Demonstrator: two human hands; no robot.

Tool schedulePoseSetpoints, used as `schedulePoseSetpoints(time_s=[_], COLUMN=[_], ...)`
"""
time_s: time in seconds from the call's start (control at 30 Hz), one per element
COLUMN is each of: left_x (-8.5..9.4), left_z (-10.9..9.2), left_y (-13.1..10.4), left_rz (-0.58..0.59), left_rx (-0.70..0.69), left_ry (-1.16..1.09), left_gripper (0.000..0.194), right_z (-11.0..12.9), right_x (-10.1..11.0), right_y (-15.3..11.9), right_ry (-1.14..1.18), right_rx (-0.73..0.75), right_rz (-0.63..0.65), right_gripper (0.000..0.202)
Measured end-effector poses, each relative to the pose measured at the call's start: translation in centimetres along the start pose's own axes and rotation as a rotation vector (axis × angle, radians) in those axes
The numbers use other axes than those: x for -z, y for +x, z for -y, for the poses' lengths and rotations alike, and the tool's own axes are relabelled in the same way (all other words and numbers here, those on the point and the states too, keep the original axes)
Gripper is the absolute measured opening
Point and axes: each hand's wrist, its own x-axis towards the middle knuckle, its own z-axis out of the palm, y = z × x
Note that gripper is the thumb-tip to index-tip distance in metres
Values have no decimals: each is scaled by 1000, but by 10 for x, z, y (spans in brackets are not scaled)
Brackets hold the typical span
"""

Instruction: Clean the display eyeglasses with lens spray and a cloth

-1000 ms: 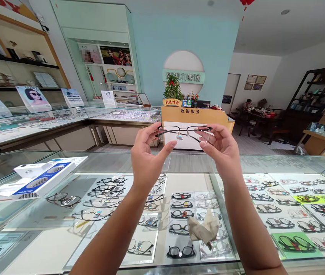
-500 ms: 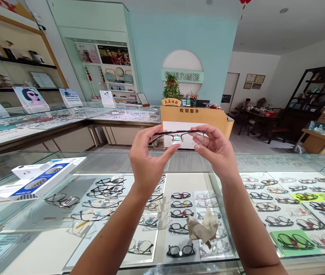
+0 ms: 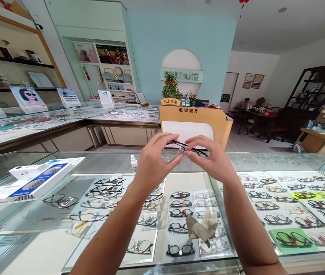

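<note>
Eyeglasses are pinched between thumb and fingers of both hands, narrowly closed.

Bright, even light fills the scene; the dark shelving at two o'clock sits dimmer. Pale glare streaks the glass counter near six o'clock. Wide-angle distortion slants the outer edges, and distant details look soft.
</note>
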Motion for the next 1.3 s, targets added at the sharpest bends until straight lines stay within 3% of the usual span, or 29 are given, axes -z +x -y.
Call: schedulePoseSetpoints(time_s=[0.1,0.2,0.27,0.37,0.4,0.5,0.57,0.77,0.97,1.1,1.3], left_x=[2,7,10,11,11,9,8,13,18,30,62], left_z=[-1,-4,-10,-21,-25,-34,-35,-26,-21,-15,12], left_y=[1,2,-3,-23,-33,-62,-79,-124,-165,-174,-166], left_rz=[51,49,-65,-255,-257,-170,-216,-452,-512,-414,75], left_rx=[-42,-26,41,260,364,711,871,1085,1182,1163,1098], left_ry=[15,44,58,-28,-106,-415,-551,-721,-769,-632,-408], left_gripper=[41,52,54,26,20,29,36,42,46,46,46], right_z=[-3,-4,-3,-1,1,7,12,25,34,31,1], right_x=[-1,0,-2,-12,-19,-48,-71,-128,-150,-146,-139], right_y=[0,1,1,-1,-2,-8,-14,-44,-80,-91,-94], right_ry=[87,89,61,26,13,-75,-164,-339,-381,-223,136], right_rx=[-55,-59,-46,-11,5,52,80,127,108,-20,-252], right_rz=[43,2,-64,-135,-146,-154,-136,-10,170,221,344], right_gripper=[12,15,16,14,13,13,14,24,26,18,15])
